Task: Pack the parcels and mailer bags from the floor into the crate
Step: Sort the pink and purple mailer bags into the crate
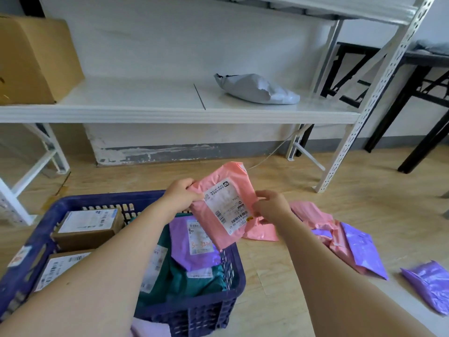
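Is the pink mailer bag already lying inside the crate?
No, both hands hold the pink mailer bag up above the crate's far right corner.

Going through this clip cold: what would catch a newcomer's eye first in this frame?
First, the pink mailer bag held up in mid-frame by the left hand and right hand, label facing the camera. Next, the blue crate at lower left, already holding boxes and a purple mailer. Then the pink and purple bags strewn on the wooden floor to the right.
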The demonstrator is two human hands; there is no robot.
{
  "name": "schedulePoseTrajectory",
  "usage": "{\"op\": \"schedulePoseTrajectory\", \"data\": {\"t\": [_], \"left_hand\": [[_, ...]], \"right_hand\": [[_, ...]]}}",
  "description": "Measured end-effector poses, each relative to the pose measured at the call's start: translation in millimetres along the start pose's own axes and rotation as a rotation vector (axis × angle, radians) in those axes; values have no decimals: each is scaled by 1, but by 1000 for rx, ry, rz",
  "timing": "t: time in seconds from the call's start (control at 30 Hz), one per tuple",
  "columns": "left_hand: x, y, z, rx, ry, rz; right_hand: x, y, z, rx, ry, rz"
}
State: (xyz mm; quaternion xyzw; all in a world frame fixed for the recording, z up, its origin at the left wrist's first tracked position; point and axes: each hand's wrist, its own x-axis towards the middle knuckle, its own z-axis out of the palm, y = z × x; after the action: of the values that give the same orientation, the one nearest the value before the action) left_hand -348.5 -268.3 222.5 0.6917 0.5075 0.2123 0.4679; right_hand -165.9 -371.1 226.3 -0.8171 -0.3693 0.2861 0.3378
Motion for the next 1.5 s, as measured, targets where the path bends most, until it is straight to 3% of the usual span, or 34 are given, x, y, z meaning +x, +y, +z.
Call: {"op": "schedulePoseTrajectory", "data": {"t": [0.1, 0.23, 0.33, 0.5, 0.57, 0.77, 0.83, 0.9, 1.0, 1.17, 1.33, 1.5], "left_hand": [[3, -10, -10, -43, 29, -27], [11, -25, -22, -203, 116, -118], [13, -30, -29, -463, 208, -256], [14, -48, -40, -740, 150, -451], [11, -53, -42, -737, 80, -515], [-1, -56, -40, -382, -271, -623], [2, -61, -38, -408, -231, -631], [12, -76, -41, -459, -29, -631], [27, -102, -53, -400, 253, -604], [37, -129, -54, 115, 155, -531], [45, -161, -38, 235, 275, -591], [58, -181, -44, 307, 399, -622]], "right_hand": [[4, -5, 19, -163, -54, -55], [13, -9, 49, -201, 38, -53], [20, -12, 65, -50, 65, 69], [29, -18, 110, 422, -268, 301], [31, -18, 120, 596, -347, 318], [44, -17, 139, 891, -308, 330], [46, -17, 144, 937, -297, 329], [50, -16, 152, 959, -307, 337], [55, -12, 169, 847, -311, 313], [63, -8, 203, 500, -387, 278], [67, -9, 230, 335, -457, 204], [76, 0, 250, -115, -491, -66]]}}
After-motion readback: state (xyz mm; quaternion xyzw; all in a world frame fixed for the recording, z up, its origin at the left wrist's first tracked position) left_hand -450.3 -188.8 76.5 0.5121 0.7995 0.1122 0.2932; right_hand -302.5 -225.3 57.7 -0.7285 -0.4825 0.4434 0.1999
